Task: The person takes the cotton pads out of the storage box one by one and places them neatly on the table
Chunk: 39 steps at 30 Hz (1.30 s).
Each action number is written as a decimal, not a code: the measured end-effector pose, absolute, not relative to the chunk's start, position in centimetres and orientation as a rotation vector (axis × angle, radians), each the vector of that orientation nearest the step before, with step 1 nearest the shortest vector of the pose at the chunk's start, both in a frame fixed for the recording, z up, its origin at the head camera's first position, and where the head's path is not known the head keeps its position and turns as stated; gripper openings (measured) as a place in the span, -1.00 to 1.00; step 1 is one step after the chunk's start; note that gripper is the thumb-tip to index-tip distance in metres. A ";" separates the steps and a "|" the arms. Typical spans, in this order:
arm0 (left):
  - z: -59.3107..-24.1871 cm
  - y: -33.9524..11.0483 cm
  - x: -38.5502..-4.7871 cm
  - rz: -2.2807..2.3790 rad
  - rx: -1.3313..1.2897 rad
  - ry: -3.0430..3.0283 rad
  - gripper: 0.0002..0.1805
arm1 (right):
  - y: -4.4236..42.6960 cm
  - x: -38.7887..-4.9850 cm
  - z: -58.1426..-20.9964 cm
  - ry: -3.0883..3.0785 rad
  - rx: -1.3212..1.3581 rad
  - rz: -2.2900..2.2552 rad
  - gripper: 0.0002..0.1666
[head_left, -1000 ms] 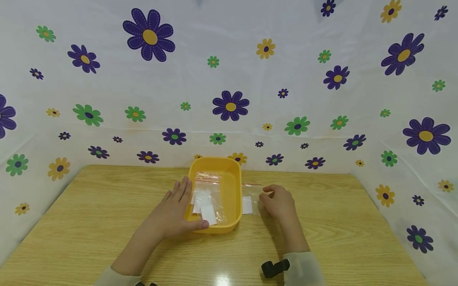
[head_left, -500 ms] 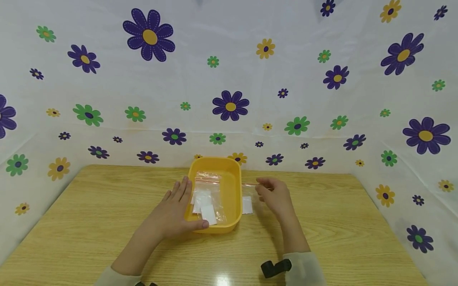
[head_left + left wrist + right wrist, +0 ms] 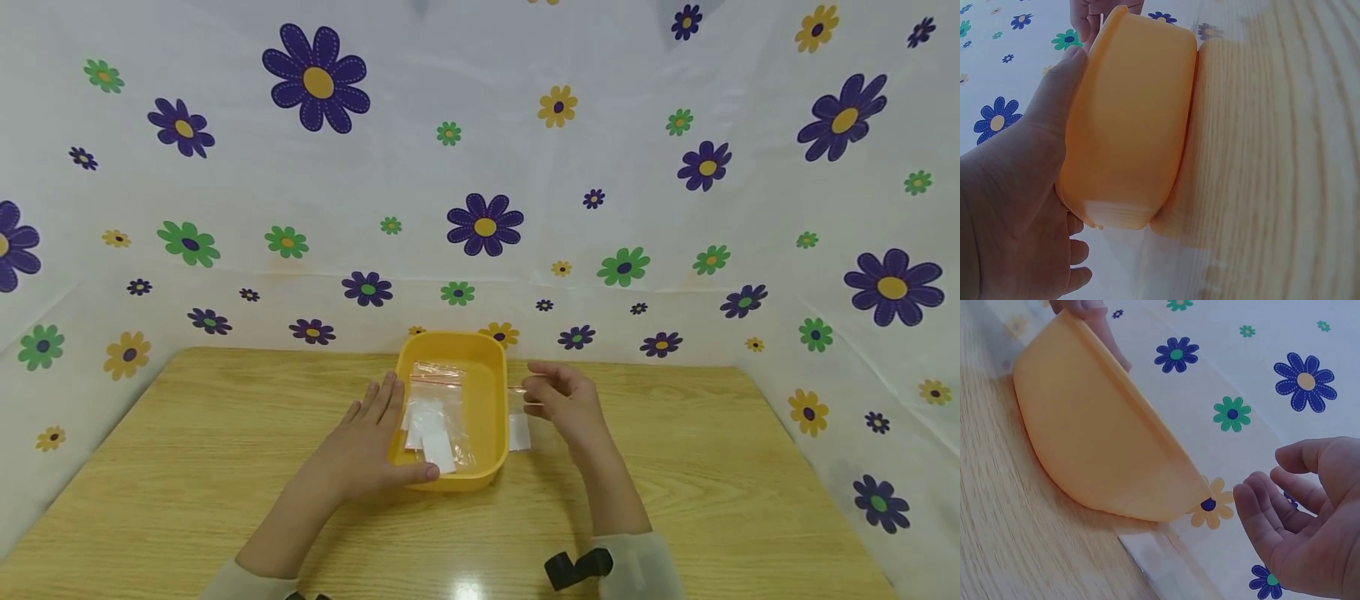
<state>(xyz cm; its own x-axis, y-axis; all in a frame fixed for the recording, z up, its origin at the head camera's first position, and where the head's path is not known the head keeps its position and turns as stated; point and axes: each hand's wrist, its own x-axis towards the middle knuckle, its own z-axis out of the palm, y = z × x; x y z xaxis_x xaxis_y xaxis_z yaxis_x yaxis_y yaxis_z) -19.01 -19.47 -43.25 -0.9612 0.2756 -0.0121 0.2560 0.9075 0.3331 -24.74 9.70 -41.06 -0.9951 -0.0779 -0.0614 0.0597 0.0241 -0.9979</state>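
A yellow plastic basin point(image 3: 491, 458) stands on the table, holding several clear zip bags point(image 3: 442, 400) with white labels. Along its left side lies my left hand point(image 3: 352, 454), fingers straight against the wall and thumb over the near rim. Past the basin's right wall, another clear zip bag with a white label point(image 3: 519, 432) and a red strip lies on the table, partly covered. Over its upper right part hovers my right hand point(image 3: 570, 408). In the right wrist view, the right hand point(image 3: 1304, 519) has loosely bent fingers, thumb apart, with nothing seen between them.
The wooden table point(image 3: 225, 467) extends to both sides. A white cloth with printed flowers point(image 3: 480, 167) hangs behind it and along the left and right. A black device point(image 3: 577, 569) is strapped at the right sleeve.
My right hand has moved up and left, from the zip bag's right edge to over its red strip. The left hand and basin stay in place; the head view shifts slightly.
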 end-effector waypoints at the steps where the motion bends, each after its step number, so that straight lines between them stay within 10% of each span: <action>1: -43.3 -19.5 -19.0 0.512 0.414 3.009 0.44 | 9.6 -24.7 -41.0 2.144 -0.026 -2.137 -0.68; 39: -43.1 -19.3 -18.8 0.501 0.422 3.019 0.42 | 7.6 -23.6 -40.3 1.875 -0.107 -2.189 -0.61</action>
<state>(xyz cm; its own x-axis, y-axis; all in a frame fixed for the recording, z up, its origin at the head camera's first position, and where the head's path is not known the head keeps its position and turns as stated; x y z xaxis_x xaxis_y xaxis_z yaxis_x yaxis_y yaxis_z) -18.83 -19.28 -43.06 -0.9613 0.2754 -0.0066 0.2585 0.9102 0.3237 -23.56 7.59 -40.26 -0.9644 -0.2406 -0.1099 0.1456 -0.1361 -0.9799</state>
